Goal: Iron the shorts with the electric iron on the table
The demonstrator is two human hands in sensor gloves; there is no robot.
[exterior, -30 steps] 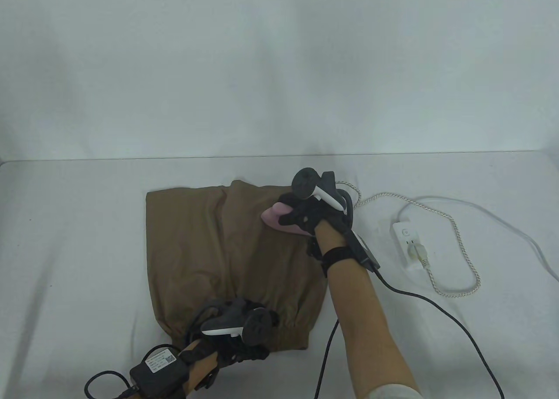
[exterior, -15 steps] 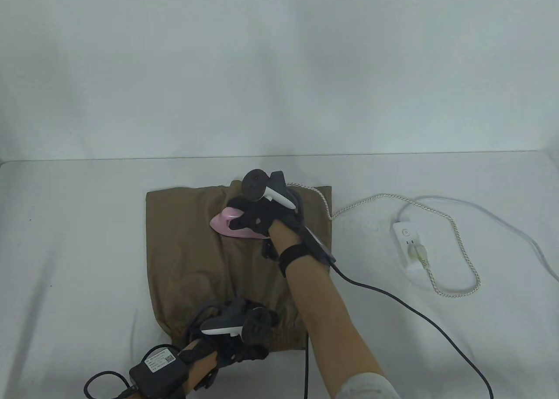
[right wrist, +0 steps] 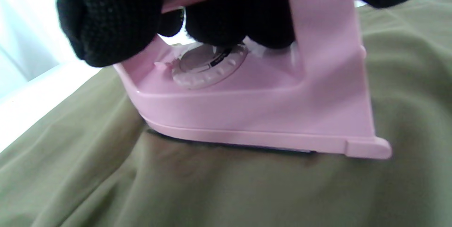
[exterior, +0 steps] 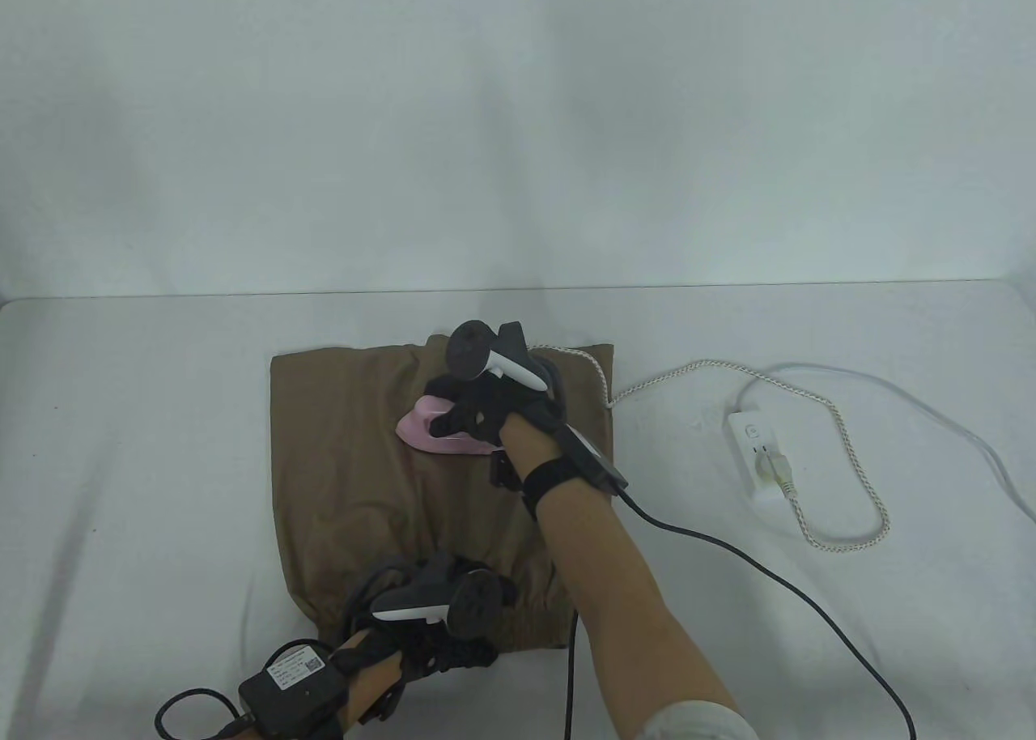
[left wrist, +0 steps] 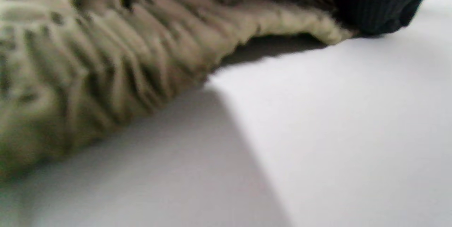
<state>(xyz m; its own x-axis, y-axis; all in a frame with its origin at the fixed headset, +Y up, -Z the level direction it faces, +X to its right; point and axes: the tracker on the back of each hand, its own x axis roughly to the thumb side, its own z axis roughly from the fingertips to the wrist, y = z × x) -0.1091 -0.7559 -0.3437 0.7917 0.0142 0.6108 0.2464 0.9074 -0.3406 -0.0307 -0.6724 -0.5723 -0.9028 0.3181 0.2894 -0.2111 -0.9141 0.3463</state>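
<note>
Table view shows the right hand (exterior: pixel 477 404) gripping the pink iron (exterior: pixel 429 432), flat on the brown shorts (exterior: pixel 348 465) mid-table; the left hand (exterior: pixel 437 610) rests on their waistband, grip unclear.

shorts (exterior: pixel 356 465) flat on table (exterior: pixel 121 448), centre-left | iron (exterior: pixel 441 436) on shorts, upper middle, sole down | right hand (exterior: pixel 486 404) on iron handle | left hand (exterior: pixel 429 610) on shorts' near edge | power strip (exterior: pixel 757 457) on table, right of shorts, apart | cord (exterior: pixel 842 481) looped beside strip, reaching to iron
</note>
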